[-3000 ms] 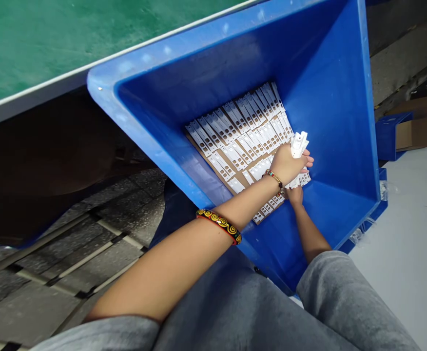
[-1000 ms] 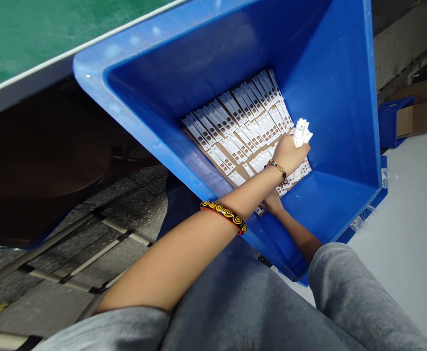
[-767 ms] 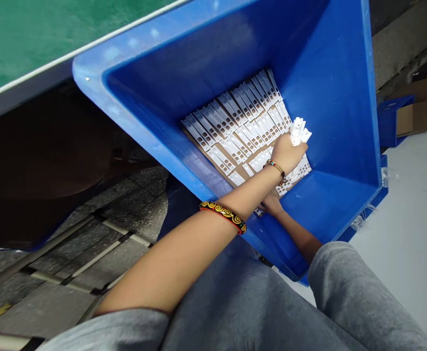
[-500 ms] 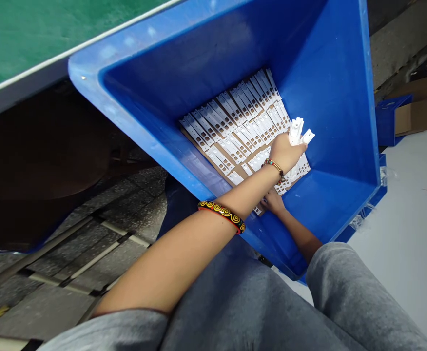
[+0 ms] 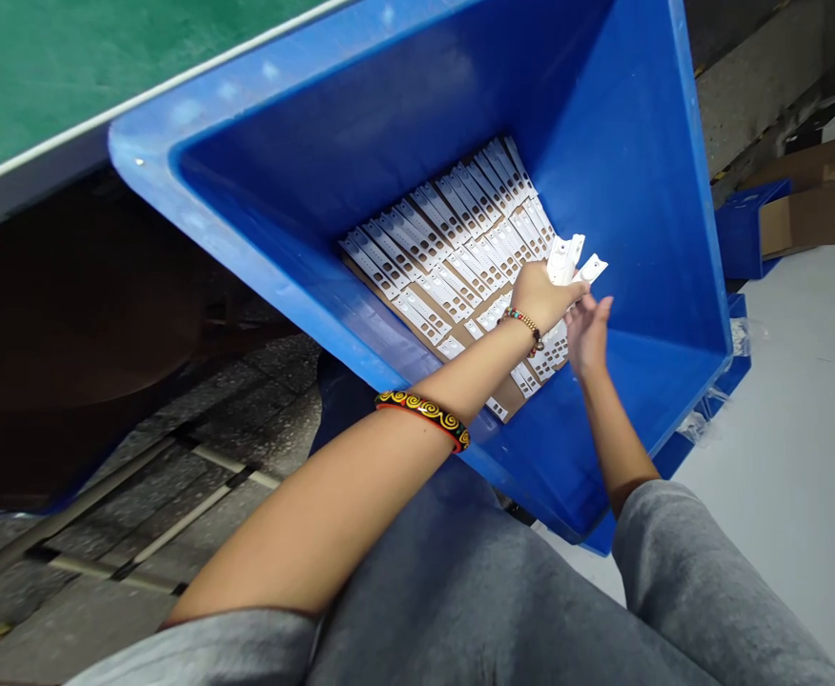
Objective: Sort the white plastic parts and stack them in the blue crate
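Observation:
My left hand (image 5: 540, 293), with beads at the wrist and a patterned bangle on the forearm, is closed around a few white slotted strips (image 5: 564, 259). Their ends stick out beyond the thumb. Close against it is my right hand (image 5: 587, 335), thumb apart and fingers stretched up to the held strips; the fingertips are partly hidden. Below both hands, rows of similar white strips (image 5: 432, 224) with holes lie on a brown cardboard sheet (image 5: 509, 395). The sheet rests at the bottom of a deep blue bin (image 5: 246, 291).
A green tabletop (image 5: 103, 67) with a pale edge borders the bin at upper left. Cardboard boxes (image 5: 807, 214) and a small blue bin (image 5: 739, 229) stand on the right. A pipe frame (image 5: 189, 534) lies low on the left.
My right hand has risen from the near strips on the cardboard to the strips in my left hand. The left hand still grips them. The view has shifted slightly.

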`<action>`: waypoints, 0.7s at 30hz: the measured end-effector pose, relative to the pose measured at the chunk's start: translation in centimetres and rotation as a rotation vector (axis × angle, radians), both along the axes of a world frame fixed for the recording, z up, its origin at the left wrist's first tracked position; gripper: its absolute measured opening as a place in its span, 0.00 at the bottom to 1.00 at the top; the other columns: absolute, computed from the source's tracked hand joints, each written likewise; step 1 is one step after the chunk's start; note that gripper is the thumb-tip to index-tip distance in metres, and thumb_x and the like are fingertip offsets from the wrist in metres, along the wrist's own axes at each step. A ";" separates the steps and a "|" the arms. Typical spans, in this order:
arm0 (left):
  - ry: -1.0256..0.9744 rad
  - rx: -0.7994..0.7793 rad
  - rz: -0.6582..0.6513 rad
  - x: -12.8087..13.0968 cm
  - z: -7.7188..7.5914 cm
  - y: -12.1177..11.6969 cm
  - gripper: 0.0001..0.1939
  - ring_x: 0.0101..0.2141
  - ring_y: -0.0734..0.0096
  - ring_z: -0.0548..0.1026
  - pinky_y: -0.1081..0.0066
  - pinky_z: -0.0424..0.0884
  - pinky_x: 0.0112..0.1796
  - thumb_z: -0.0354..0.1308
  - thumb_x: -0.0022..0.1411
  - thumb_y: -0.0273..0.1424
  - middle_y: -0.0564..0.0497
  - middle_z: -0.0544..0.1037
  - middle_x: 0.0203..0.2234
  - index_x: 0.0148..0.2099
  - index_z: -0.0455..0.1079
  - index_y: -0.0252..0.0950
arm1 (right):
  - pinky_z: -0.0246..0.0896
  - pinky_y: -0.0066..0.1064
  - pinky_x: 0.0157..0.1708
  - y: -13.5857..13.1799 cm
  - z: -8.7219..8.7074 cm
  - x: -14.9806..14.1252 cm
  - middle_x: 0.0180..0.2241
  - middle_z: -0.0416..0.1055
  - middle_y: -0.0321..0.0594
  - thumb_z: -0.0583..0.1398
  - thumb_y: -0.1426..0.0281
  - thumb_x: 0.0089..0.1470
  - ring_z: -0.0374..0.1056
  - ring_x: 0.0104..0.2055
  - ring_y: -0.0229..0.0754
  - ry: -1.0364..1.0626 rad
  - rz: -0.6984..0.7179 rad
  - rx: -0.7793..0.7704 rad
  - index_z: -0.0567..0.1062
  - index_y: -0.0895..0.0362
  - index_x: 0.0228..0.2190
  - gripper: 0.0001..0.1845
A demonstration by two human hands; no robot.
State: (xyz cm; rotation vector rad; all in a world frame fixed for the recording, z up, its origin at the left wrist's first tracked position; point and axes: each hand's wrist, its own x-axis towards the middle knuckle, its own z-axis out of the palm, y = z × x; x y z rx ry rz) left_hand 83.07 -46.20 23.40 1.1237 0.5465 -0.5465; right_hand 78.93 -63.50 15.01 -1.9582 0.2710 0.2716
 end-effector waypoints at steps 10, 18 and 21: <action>-0.110 -0.009 0.179 0.4 -1.0 -0.4 0.06 0.31 0.74 0.76 0.73 0.72 0.37 0.59 0.60 0.25 0.50 0.80 0.28 0.38 0.77 0.32 | 0.63 0.41 0.51 -1.5 2.9 -1.1 0.41 0.70 0.44 0.39 0.54 0.68 0.67 0.43 0.41 -0.194 -0.010 -0.381 0.62 0.55 0.53 0.26; -0.009 -0.100 0.261 0.1 -0.4 -0.1 0.10 0.28 0.77 0.75 0.74 0.72 0.34 0.55 0.63 0.23 0.50 0.78 0.30 0.43 0.77 0.32 | 0.61 0.35 0.49 0.4 -6.8 -13.9 0.47 0.71 0.49 0.59 0.73 0.58 0.66 0.49 0.48 0.399 0.803 -0.883 0.74 0.59 0.44 0.11; -0.008 -0.101 0.301 0.1 -0.3 0.1 0.11 0.29 0.78 0.75 0.74 0.73 0.35 0.54 0.63 0.23 0.50 0.79 0.32 0.44 0.77 0.32 | 0.61 0.37 0.49 0.2 -7.7 -13.8 0.48 0.70 0.51 0.57 0.73 0.59 0.65 0.50 0.50 0.421 0.808 -0.951 0.73 0.60 0.45 0.12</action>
